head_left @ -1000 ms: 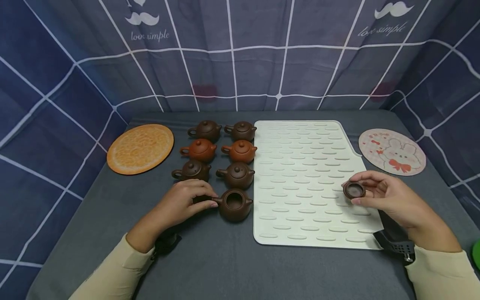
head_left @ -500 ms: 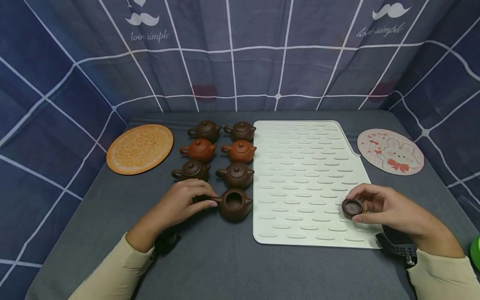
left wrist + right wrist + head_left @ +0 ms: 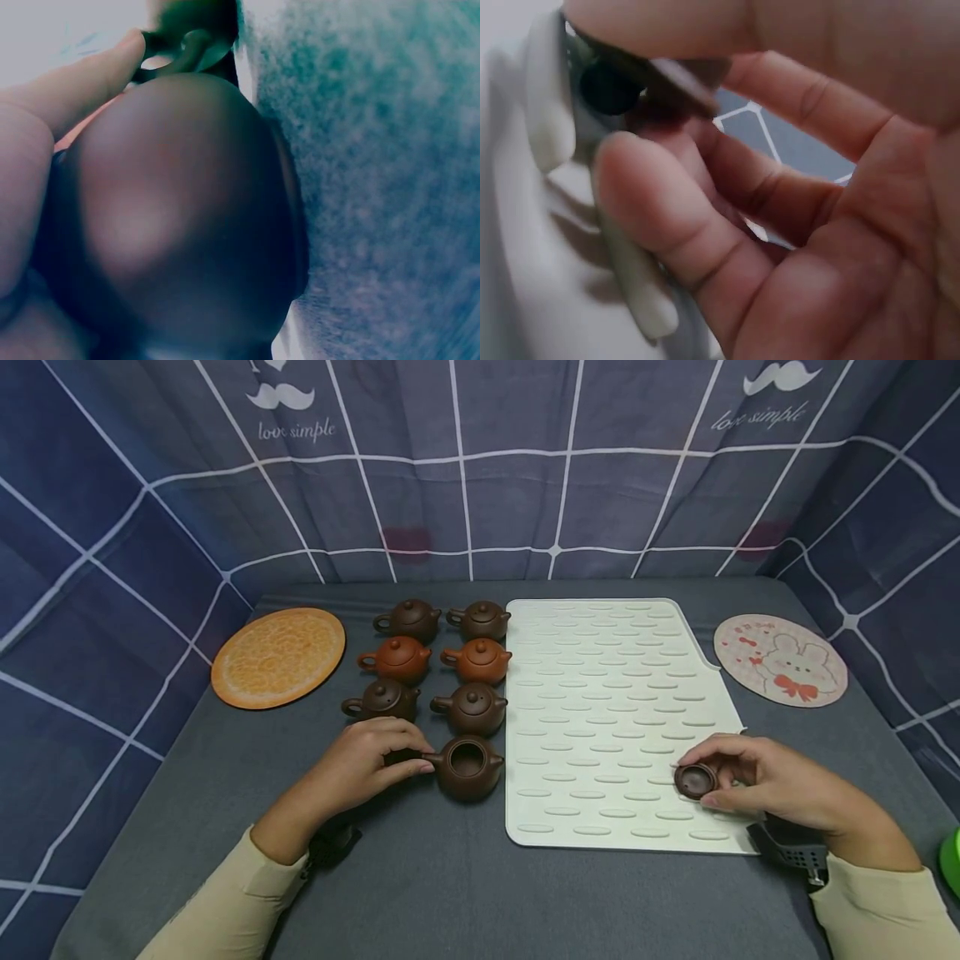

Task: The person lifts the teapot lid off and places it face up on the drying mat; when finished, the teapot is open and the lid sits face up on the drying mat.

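In the head view my left hand (image 3: 360,764) pinches the handle of a dark brown teapot (image 3: 467,783) that stands lidless, its round mouth facing up. Another rounded brown teapot (image 3: 180,217) lies close under that palm in the left wrist view, mostly hidden from the head camera. Over the right front of the white ridged mat (image 3: 592,710), my right hand (image 3: 787,785) holds a small brown teapot lid (image 3: 693,781) between thumb and fingers. The lid is upside down, hollow side up; its dark knob (image 3: 611,86) points toward the mat in the right wrist view.
Behind the left hand stand several lidded teapots in two columns, including orange-red ones like this teapot (image 3: 480,661). An orange round mat (image 3: 277,657) lies at left, a pink rabbit mat (image 3: 780,660) at right. A green object (image 3: 951,864) shows at the right edge.
My right hand has brought the lid toward the front and slightly left, down closer to the white mat. The left hand stays on the teapot handle.
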Tool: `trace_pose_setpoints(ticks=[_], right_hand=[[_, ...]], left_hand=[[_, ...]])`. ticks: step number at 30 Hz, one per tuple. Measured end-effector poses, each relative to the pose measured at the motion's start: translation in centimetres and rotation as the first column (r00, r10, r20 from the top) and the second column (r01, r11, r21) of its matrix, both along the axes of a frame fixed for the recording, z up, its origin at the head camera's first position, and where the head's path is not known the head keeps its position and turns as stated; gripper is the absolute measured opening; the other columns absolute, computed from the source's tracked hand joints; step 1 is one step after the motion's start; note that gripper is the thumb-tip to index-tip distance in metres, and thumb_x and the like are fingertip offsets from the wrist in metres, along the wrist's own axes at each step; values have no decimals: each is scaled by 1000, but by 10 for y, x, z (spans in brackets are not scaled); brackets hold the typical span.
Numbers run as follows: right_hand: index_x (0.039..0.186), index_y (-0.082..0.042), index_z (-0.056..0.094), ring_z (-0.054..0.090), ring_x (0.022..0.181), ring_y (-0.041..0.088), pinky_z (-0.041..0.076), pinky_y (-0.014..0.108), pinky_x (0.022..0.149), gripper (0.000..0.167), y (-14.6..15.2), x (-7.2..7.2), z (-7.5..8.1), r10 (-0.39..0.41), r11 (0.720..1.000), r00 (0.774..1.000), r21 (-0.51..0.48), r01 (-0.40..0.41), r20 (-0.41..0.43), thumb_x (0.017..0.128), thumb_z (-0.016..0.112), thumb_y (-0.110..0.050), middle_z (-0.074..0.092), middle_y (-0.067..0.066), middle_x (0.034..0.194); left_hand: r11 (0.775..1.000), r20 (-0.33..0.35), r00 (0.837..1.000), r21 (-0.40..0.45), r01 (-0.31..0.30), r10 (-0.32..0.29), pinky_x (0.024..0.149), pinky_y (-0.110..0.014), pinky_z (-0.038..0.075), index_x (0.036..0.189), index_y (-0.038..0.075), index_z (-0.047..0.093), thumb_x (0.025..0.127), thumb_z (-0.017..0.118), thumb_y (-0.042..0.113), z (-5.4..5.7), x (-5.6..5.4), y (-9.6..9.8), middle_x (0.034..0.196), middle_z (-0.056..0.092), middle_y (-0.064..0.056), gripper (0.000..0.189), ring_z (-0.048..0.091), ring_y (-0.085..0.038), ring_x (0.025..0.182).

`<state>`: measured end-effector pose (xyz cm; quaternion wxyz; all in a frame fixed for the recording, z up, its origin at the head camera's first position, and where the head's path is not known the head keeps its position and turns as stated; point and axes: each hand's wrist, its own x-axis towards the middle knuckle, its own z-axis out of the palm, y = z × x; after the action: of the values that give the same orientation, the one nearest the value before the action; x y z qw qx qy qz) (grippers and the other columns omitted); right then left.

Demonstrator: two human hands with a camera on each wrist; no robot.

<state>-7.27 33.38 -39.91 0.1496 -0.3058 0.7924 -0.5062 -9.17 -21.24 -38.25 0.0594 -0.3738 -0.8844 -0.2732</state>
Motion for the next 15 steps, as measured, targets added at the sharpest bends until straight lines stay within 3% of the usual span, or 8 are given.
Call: trace_pose_setpoints(ticks=[5, 15], right_hand=[[128, 3, 65, 61, 81, 19, 52, 30, 65, 52, 1, 0, -1, 8, 999, 999, -32, -10, -38, 82, 83, 16, 62, 12, 109], [131, 11, 59, 67, 85, 21, 56, 28, 71, 58, 5, 2, 0, -21, 998, 1000, -55, 21, -5, 79, 84, 18, 63, 15, 112]], left_hand=[[1000, -3, 1000, 4, 3, -3, 87, -36, 54, 106, 24, 81, 93, 85, 29, 0, 0, 0, 107, 69, 15, 15, 65, -6, 99], [1000, -1, 1000, 1, 2, -2, 85, -36, 55, 106, 24, 82, 92, 85, 28, 0, 0, 0, 106, 69, 15, 15, 65, -5, 98]])
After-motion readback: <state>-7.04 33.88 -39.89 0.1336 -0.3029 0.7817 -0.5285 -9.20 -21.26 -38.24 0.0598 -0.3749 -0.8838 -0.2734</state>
